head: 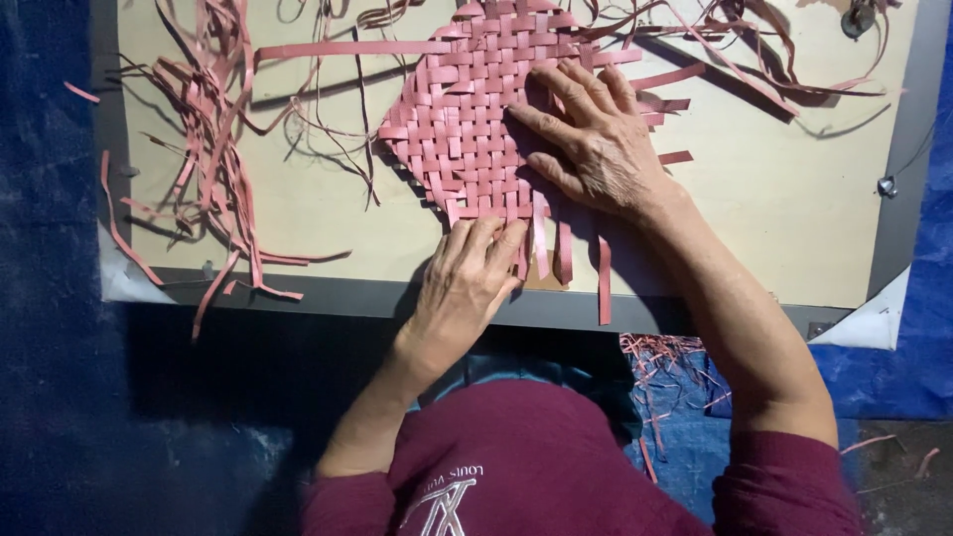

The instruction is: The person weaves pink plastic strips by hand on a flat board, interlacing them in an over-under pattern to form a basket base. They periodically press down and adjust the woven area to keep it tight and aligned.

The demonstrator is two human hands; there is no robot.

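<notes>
Woven pink mat, both hands on it

Woven mat (476,119) of pink strips sits upper centre of frame on a beige board (794,199) with grey edge. Right hand (596,139) lies flat on mat's right side, fingers spread, grip apart, pressing not clamping. Left hand (467,278) at mat's lower edge, fingers curled together over loose strip ends (561,253); exact pinch hidden, cannot tell which strip. Heap of loose pink strips (208,149) upper left, more strips (754,50) upper right. Blue tarp (50,298) around board. Maroon sleeves at bottom.
</notes>
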